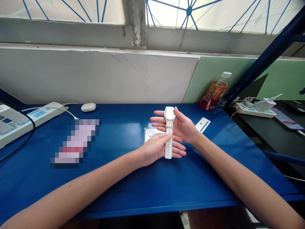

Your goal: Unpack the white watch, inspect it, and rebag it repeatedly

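Your left hand (pixel 156 147) pinches the white watch (pixel 169 127) low, your right hand (pixel 185 126) its top; its length runs up-frame, near centre.

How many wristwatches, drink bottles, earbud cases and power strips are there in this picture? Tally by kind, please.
Wristwatch: 1
Drink bottle: 1
Earbud case: 1
Power strips: 2
Total: 5

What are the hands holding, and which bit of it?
A white watch: the left hand holds its strap, thumb on top; the right hand holds the end with the face, thumb at its edge.
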`<state>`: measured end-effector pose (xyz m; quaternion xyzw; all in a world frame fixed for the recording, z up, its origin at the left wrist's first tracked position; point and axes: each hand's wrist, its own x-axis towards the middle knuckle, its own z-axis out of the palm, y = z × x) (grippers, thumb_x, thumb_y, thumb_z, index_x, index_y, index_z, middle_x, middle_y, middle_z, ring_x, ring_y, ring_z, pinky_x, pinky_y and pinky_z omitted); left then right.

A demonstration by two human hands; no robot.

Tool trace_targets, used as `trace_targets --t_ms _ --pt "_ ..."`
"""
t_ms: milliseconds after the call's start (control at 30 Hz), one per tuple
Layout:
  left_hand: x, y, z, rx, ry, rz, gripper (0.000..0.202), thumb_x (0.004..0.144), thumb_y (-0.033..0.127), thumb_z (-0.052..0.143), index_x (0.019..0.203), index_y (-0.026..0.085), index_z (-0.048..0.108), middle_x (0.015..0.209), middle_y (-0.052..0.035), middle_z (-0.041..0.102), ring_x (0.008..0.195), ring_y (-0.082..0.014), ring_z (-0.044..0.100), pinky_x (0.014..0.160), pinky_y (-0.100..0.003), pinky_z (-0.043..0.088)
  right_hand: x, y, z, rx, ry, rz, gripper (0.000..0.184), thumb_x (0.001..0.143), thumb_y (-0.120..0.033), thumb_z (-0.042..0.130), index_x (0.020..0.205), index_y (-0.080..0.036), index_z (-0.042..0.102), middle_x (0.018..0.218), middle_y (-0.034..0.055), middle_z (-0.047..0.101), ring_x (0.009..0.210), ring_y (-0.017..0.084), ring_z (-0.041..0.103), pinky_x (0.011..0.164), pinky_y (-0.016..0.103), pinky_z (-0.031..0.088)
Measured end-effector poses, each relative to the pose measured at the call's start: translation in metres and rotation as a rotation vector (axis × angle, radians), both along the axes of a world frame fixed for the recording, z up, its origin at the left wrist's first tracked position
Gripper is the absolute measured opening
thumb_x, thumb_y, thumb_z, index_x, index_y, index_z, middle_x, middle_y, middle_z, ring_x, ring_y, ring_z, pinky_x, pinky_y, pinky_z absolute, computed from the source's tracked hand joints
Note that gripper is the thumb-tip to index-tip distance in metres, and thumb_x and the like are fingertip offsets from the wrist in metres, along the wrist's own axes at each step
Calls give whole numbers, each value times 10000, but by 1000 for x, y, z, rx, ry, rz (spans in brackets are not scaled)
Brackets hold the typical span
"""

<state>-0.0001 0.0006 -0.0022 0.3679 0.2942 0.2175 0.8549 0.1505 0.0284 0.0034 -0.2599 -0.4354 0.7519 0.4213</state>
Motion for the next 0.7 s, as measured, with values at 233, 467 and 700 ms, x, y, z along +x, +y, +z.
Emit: trace_targets --t_ms 233,467,700 --pt "0 3 2 -6 28 29 387 1062 225 347 975 33 671 868 -188 747 771 -227 752 798 -373 569 0 0 1 -62 133 24 616 1010 -523 176 1341 -158 545 1318 118 670 1158 240 664 1089 435 434" --pt "-1 5 4 5 21 15 379 1056 194 333 994 33 671 876 -187 747 772 -224 751 801 -372 568 -1 0 2 -107 166 -10 595 997 -402 156 1351 -109 533 1278 146 687 1090 239 692 1057 422 455" --pt "-1 4 2 71 -8 80 213 1008 210 495 953 79 653 837 -131 734 734 -200 729 801 -378 570 -1 0 12 -150 129 -144 466 994 -347 325 1149 -87 680 987 116 770 912 189 731 854 285 573"
